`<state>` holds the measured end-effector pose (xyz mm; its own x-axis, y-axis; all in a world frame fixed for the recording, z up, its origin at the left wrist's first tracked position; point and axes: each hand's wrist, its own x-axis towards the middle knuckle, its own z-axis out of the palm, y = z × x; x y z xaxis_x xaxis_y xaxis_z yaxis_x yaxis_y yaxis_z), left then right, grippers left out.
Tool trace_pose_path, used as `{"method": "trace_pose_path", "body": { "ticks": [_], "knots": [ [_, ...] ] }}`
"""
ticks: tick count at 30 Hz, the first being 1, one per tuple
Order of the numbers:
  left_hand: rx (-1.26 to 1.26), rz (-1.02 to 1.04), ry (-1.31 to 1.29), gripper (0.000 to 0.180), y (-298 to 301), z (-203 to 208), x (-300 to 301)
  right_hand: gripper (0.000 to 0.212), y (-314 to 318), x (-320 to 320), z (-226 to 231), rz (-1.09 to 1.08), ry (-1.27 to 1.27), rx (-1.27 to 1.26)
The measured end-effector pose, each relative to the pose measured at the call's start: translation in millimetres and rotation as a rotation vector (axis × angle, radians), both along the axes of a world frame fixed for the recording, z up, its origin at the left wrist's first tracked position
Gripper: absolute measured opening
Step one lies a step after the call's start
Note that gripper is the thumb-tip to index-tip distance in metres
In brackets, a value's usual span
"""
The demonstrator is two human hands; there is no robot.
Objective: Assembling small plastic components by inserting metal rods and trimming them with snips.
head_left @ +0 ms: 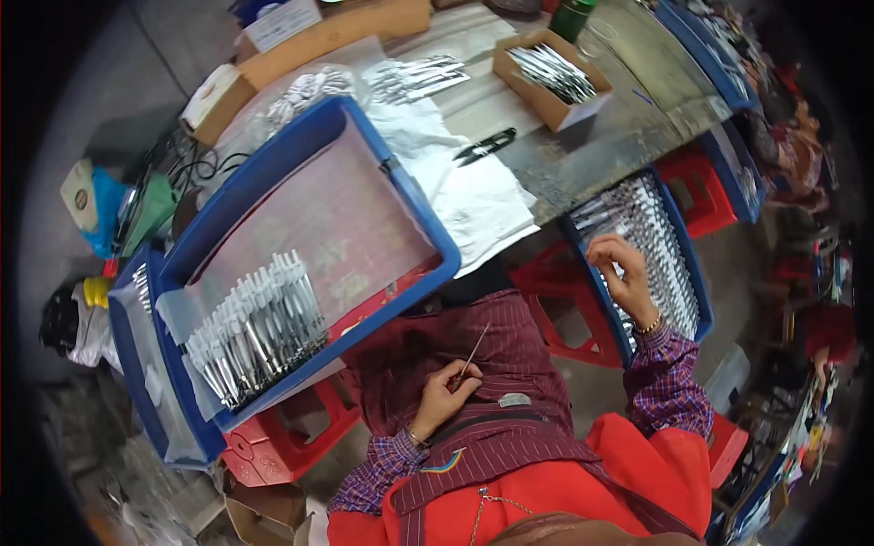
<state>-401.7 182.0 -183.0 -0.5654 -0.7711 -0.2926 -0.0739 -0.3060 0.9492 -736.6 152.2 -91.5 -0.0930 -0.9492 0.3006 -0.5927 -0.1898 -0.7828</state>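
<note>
My left hand (pixel 446 393) is closed over my lap, its fingers pinching a slim metal rod (pixel 478 348) that points up and away from me. To the right, my right hand (pixel 624 276) hovers at the near left part of a blue tray holding rows of shiny silver parts (pixel 651 223). Its fingers are bent round toward the thumb; anything between them is too small or hidden to make out. On my left, a larger blue tray (pixel 364 332) lies tilted, with a bundle of slender silver and white pen-like pieces (pixel 259 328) in its near left corner.
Black thread snips (pixel 487 146) lie on the workbench (pixel 583 164) by a white cloth (pixel 455 191). Beyond is a cardboard box (pixel 537 96) of thin metal pieces. Red stools (pixel 569 314) stand under the trays. Another blue tray (pixel 137 364) is at far left. People sit at far right.
</note>
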Motion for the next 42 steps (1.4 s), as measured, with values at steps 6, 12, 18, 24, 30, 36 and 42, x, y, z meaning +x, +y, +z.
{"method": "trace_pose_path", "body": {
  "ticks": [6,12,18,24,30,36,42],
  "knots": [
    [-0.099,-0.001,0.004,0.010,0.5,-6.4,2.3,0.032,-39.1,25.7,33.0,0.052,-0.006,0.021],
    [-0.155,-0.022,0.064,0.008,-2.1,-11.1,5.8,0.024,-126.0,39.1,65.2,0.139,0.216,-0.163],
    [-0.149,-0.026,0.042,0.005,-4.6,-7.4,10.3,0.017,-252.0,49.7,51.8,0.154,0.380,-0.200],
    [-0.131,-0.055,0.007,0.007,-8.9,-9.1,15.3,0.020,-310.6,71.0,18.8,0.157,0.577,-0.210],
    [0.039,-0.022,0.029,0.009,-12.1,-15.4,17.0,0.028,-325.3,86.4,9.8,0.164,0.618,-0.156],
    [0.137,-0.027,0.043,0.009,-16.5,-17.3,18.6,0.031,-330.8,88.0,4.8,0.150,0.642,-0.198],
    [0.143,-0.066,0.015,0.011,-17.0,-17.6,19.9,0.031,-329.8,86.2,3.1,0.100,0.646,-0.217]
  ]
}}
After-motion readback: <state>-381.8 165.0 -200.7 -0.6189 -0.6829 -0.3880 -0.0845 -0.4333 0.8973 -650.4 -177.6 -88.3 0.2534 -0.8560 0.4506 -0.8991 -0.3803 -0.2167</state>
